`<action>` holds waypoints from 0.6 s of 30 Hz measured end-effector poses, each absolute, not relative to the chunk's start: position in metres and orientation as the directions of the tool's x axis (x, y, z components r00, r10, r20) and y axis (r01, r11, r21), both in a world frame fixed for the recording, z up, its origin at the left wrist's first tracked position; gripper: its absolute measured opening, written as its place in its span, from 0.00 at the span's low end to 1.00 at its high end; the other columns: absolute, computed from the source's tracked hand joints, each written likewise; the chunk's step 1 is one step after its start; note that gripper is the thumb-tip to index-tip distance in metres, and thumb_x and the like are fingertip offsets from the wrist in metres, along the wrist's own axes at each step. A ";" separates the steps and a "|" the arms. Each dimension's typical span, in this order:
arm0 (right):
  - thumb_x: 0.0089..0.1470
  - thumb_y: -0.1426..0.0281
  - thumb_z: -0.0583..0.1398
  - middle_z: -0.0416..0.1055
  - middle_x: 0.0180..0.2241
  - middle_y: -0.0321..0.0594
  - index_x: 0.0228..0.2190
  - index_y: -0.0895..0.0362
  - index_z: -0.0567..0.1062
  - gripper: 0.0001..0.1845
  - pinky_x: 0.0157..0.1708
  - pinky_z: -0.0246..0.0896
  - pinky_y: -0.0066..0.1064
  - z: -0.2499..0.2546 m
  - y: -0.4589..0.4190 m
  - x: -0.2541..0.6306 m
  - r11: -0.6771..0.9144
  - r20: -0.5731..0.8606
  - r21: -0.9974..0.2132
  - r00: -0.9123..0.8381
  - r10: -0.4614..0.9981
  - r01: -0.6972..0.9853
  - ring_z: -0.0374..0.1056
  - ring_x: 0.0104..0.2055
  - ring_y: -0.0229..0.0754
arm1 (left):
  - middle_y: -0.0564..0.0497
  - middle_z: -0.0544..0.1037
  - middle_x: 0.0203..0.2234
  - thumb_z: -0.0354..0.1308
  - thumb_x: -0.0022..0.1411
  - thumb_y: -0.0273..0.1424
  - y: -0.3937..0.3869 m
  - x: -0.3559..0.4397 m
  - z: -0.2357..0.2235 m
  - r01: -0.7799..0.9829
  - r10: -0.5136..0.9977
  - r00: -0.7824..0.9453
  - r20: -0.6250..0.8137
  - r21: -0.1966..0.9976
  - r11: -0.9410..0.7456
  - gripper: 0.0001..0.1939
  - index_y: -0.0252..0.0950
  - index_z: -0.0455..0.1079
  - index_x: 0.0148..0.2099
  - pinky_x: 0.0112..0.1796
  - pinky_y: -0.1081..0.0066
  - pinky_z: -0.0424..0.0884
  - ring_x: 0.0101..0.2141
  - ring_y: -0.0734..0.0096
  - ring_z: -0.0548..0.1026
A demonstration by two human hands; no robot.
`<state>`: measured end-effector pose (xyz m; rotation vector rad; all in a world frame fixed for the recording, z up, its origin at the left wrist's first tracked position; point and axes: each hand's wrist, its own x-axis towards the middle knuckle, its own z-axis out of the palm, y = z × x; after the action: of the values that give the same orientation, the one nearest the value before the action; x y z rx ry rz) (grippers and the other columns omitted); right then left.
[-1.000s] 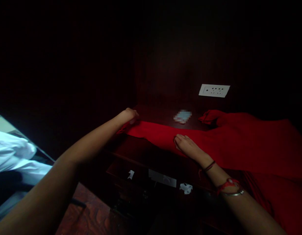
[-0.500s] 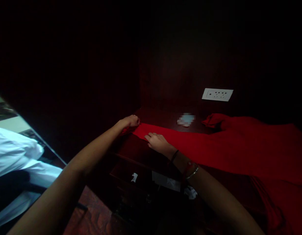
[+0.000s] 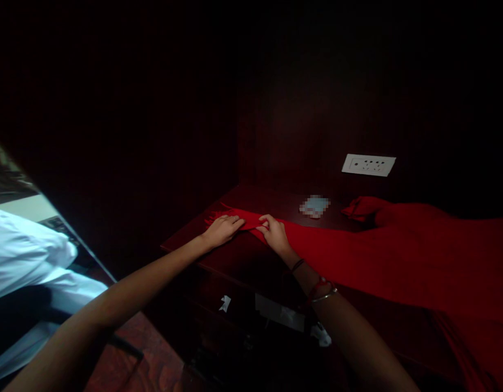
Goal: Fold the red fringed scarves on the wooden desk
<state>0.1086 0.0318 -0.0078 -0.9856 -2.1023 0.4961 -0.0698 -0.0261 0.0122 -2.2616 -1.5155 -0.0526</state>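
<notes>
A long red scarf (image 3: 341,245) with a fringed end lies across the dark wooden desk. My left hand (image 3: 224,230) rests on the scarf near its fringe, fingers closed over the near edge; the thumb is hidden. Just to the right, my right hand (image 3: 274,231) pinches the same near edge between thumb and fingers. A short stretch of the edge between the two hands looks folded over. Dark bands and a silver bracelet circle my right wrist.
Behind the scarf lies a small pale-blue item (image 3: 314,206), blurred out. A white socket panel (image 3: 369,165) is on the back wall. Bunched red cloth (image 3: 363,209) sits at the right. White paper scraps (image 3: 280,311) show below the desk edge. Someone in white clothing (image 3: 26,250) is beyond the left partition.
My left hand has moved from the scarf's far left end toward me and to the right, uncovering the fringe. My right hand has shifted right, from lying on the scarf to pinching its edge.
</notes>
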 end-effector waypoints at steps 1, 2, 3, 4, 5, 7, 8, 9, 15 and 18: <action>0.46 0.71 0.55 0.68 0.24 0.34 0.36 0.57 0.65 0.11 0.30 0.57 0.26 -0.008 0.031 0.110 0.648 0.470 -0.600 -0.449 0.760 0.470 0.64 0.28 0.35 | 0.45 0.67 0.38 0.40 0.60 0.27 -0.023 -0.073 0.015 0.886 0.875 0.418 0.243 -0.322 -0.333 0.13 0.36 0.57 0.47 0.39 0.69 0.60 0.38 0.68 0.67; 0.45 0.71 0.56 0.67 0.24 0.33 0.37 0.57 0.64 0.13 0.30 0.56 0.25 -0.008 0.031 0.112 0.668 0.470 -0.588 -0.480 0.741 0.456 0.63 0.28 0.35 | 0.45 0.67 0.38 0.39 0.60 0.27 -0.021 -0.078 0.019 0.881 0.872 0.428 0.236 -0.324 -0.344 0.13 0.36 0.57 0.47 0.39 0.70 0.61 0.37 0.69 0.67; 0.44 0.71 0.56 0.67 0.25 0.33 0.37 0.56 0.63 0.14 0.30 0.56 0.25 -0.008 0.030 0.113 0.687 0.469 -0.572 -0.508 0.723 0.449 0.63 0.28 0.35 | 0.45 0.67 0.38 0.39 0.61 0.27 -0.020 -0.082 0.025 0.880 0.869 0.432 0.240 -0.324 -0.347 0.12 0.36 0.57 0.46 0.39 0.70 0.61 0.37 0.69 0.67; 0.43 0.72 0.57 0.67 0.26 0.33 0.37 0.56 0.63 0.16 0.30 0.56 0.25 -0.007 0.029 0.114 0.700 0.466 -0.554 -0.530 0.709 0.450 0.63 0.29 0.35 | 0.45 0.67 0.38 0.38 0.61 0.28 -0.019 -0.087 0.031 0.880 0.868 0.431 0.246 -0.325 -0.345 0.12 0.35 0.58 0.45 0.39 0.70 0.61 0.37 0.69 0.67; 0.41 0.74 0.58 0.67 0.28 0.34 0.37 0.56 0.63 0.17 0.30 0.56 0.25 -0.007 0.028 0.115 0.708 0.460 -0.537 -0.545 0.701 0.458 0.63 0.30 0.35 | 0.45 0.67 0.37 0.38 0.61 0.28 -0.019 -0.091 0.036 0.882 0.868 0.428 0.251 -0.328 -0.339 0.12 0.35 0.58 0.44 0.39 0.70 0.61 0.37 0.69 0.67; 0.41 0.75 0.58 0.67 0.29 0.35 0.39 0.56 0.63 0.19 0.32 0.56 0.26 -0.006 0.026 0.117 0.711 0.442 -0.516 -0.562 0.699 0.478 0.63 0.31 0.35 | 0.45 0.67 0.35 0.38 0.61 0.29 -0.017 -0.096 0.046 0.876 0.871 0.431 0.235 -0.342 -0.341 0.11 0.34 0.59 0.42 0.39 0.70 0.61 0.35 0.69 0.67; 0.42 0.75 0.58 0.67 0.30 0.35 0.40 0.56 0.63 0.19 0.33 0.55 0.26 -0.006 0.026 0.117 0.712 0.433 -0.511 -0.571 0.698 0.482 0.63 0.32 0.36 | 0.45 0.68 0.34 0.38 0.61 0.29 -0.016 -0.097 0.048 0.864 0.870 0.447 0.211 -0.353 -0.359 0.11 0.34 0.60 0.41 0.39 0.70 0.60 0.35 0.69 0.67; 0.43 0.75 0.57 0.68 0.29 0.36 0.40 0.56 0.63 0.19 0.33 0.55 0.26 -0.005 0.025 0.117 0.715 0.426 -0.504 -0.581 0.693 0.484 0.63 0.32 0.36 | 0.45 0.68 0.34 0.39 0.61 0.30 -0.016 -0.098 0.049 0.850 0.865 0.467 0.184 -0.364 -0.382 0.10 0.34 0.60 0.40 0.39 0.70 0.60 0.35 0.69 0.67; 0.50 0.73 0.52 0.70 0.31 0.40 0.37 0.58 0.67 0.11 0.33 0.55 0.25 -0.002 0.023 0.123 0.746 0.408 -0.407 -0.625 0.665 0.528 0.65 0.34 0.37 | 0.41 0.63 0.45 0.48 0.56 0.34 -0.015 -0.087 0.027 0.821 0.853 0.499 0.151 -0.398 -0.410 0.15 0.32 0.58 0.44 0.43 0.66 0.58 0.43 0.61 0.64; 0.52 0.72 0.49 0.71 0.31 0.41 0.32 0.59 0.69 0.10 0.31 0.55 0.25 0.001 0.021 0.127 0.758 0.388 -0.334 -0.651 0.653 0.561 0.65 0.33 0.38 | 0.41 0.65 0.43 0.44 0.58 0.28 -0.016 -0.083 0.020 0.858 0.887 0.427 0.176 -0.388 -0.336 0.13 0.33 0.57 0.46 0.40 0.68 0.60 0.42 0.63 0.65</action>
<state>0.1266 0.0208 0.0013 -0.9144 -2.4621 0.2509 -0.0833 -0.0161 0.0203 -2.2636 -1.4814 0.0925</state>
